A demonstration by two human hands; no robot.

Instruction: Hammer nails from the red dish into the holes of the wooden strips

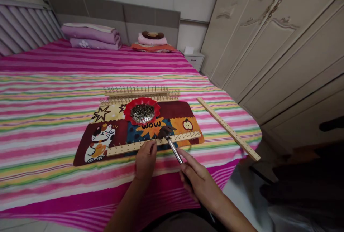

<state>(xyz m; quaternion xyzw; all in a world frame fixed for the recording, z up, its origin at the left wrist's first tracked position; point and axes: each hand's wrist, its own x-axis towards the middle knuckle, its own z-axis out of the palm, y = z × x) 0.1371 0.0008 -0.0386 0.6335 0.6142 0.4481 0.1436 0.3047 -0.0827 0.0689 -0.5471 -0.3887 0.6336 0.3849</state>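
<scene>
My right hand [200,176] is wrapped around the handle of a hammer [174,149]. Its dark head is raised just over a pale wooden strip [126,148] with rows of holes. Several nails stand up from this strip, many leaning, mostly on its right half. Beside the hammer head, my left hand [146,158] is closed at the strip's near edge, fingertips pinched together; what they hold is too small to make out. Just beyond, a red scalloped bowl [128,111] contains a heap of loose nails [143,113].
Under the strip and bowl lies a patterned mat [118,131] on a striped bedspread [48,124]. Two nail-studded strips [137,92] rest behind the bowl. Another holed strip [228,129] lies at right near the bed's edge. Folded bedding [92,37] is at the headboard; wardrobes [268,35] stand right.
</scene>
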